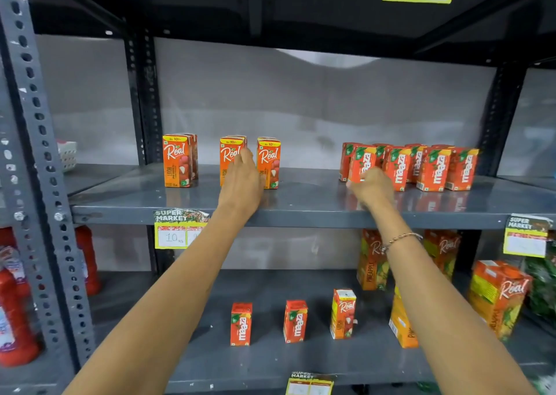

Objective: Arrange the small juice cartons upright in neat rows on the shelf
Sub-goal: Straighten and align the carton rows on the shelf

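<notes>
On the grey middle shelf [301, 211] stand small orange Real litchi cartons: one pair at the left [177, 161], one in the middle [228, 154] and one just right of it [269, 161]. My left hand [242, 181] rests against the middle Real carton, fingers around its right side. Further right a cluster of red Maaza cartons [433, 169] stands upright in rows. My right hand [371, 188] grips the front-left Maaza carton [362, 161] at its base. On the lower shelf stand two Maaza cartons [240, 324] [295, 321] and one Real carton [343, 313].
Large Real pineapple cartons [496, 295] fill the lower shelf's right side. Red bottles [15, 304] stand in the left bay behind a perforated upright [45, 166]. Price labels [177, 229] hang from the shelf edges. A white basket [67, 154] sits in the left bay.
</notes>
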A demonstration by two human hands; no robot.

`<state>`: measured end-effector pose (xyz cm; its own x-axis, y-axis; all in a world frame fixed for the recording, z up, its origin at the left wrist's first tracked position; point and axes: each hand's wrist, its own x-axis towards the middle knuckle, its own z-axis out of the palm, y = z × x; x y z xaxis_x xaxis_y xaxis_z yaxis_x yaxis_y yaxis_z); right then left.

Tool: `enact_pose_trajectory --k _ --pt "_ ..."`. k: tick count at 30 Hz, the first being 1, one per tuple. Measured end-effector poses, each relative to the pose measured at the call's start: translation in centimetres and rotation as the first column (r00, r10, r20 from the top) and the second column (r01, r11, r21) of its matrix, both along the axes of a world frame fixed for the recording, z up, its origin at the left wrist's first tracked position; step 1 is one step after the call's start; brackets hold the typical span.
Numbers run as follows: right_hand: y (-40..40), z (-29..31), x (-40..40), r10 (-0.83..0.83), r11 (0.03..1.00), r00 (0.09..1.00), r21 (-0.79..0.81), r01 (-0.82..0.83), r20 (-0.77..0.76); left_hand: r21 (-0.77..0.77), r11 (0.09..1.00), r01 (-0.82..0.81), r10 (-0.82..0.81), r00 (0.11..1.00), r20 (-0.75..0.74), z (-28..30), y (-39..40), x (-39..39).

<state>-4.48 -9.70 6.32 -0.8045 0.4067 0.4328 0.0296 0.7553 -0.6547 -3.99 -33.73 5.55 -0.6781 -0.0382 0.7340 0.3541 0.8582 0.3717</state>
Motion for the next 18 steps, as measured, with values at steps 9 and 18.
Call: enact_pose_trajectory --k 9,18 --pt "2.2 0.5 -1.6 0.090 0.993 0.988 -0.088 -0.079 0.129 -0.033 0.982 -0.185 0.186 0.932 0.311 0.3 4.4 -1.6" --pt "1.9 0.3 -3.8 -0.027 1.000 0.996 0.008 0.027 0.087 -0.002 0.955 -0.298 0.282 0.901 0.329 0.5 5.3 -3.1"
